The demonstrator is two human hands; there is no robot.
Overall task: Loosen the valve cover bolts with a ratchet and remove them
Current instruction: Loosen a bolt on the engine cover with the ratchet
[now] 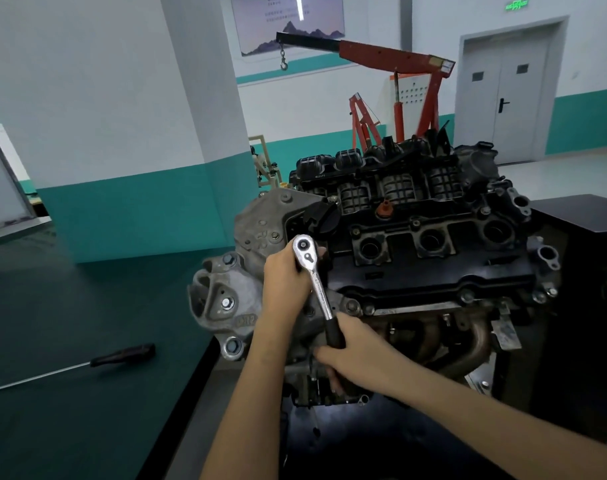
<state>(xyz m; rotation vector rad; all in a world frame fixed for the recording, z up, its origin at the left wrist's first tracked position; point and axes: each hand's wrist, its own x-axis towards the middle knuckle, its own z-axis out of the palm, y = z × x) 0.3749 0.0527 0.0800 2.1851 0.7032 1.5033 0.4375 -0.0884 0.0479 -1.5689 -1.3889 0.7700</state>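
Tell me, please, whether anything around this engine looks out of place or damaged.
Nothing looks spilled or broken. The one stray item is a long screwdriver lying loose on the green table, left of the engine. The left hand holds the ratchet head; the right hand grips its handle.

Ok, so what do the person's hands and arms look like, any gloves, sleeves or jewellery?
Both are bare. The left hand and right hand wear no gloves, and no ring, watch or bracelet shows. The left forearm and right forearm are uncovered right down to the frame's edge, so no sleeve is in view.
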